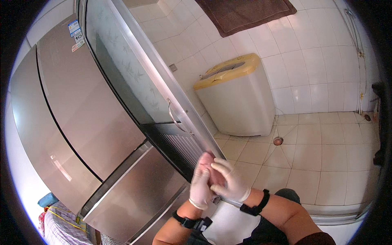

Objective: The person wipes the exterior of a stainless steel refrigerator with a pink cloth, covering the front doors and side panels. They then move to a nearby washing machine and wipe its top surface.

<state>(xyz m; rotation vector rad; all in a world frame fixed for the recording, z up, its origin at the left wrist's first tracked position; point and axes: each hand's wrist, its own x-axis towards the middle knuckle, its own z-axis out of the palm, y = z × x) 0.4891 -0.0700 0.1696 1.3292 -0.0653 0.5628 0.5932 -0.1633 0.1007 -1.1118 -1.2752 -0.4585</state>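
Fingers [222, 164] wrapped round a pinkish lump [216, 177], nothing beneath it but the hands

Both sets of fingers are bent and grasping: the left hand [199, 191] cups the near-left side of the lump, the right hand [233, 184] curls over its other side. It sits between the palms, partly hidden; from here I can't tell what it is. If its surface is wet or greasy, I'd worry about it squirting out, smooth gloves being poor at gripping. A slackened thumb could let it drop to the white floor [230, 222] below the fingers. Just past the fingertips in my line of sight runs the metal edge of a sliding door [141, 53]; a careless reach forward might bump knuckles there, though depth is hard to judge.

Counting outward from the fingers: one lump, two hands, two pale gloves, and two black wrist straps [258, 205], one behind each glove. Up and left of the fingertips is one curved handle [174, 118] on that one door. Farther left stands one refrigerator [81, 94], with two tall doors and at least two drawers. Beyond the fingers, up and right, I count one floor drain [278, 141], one yellow-topped washing machine [239, 102] and, highest, one brown cloth [247, 14]. Down at far left of the fingers lies one checked cloth [61, 226].
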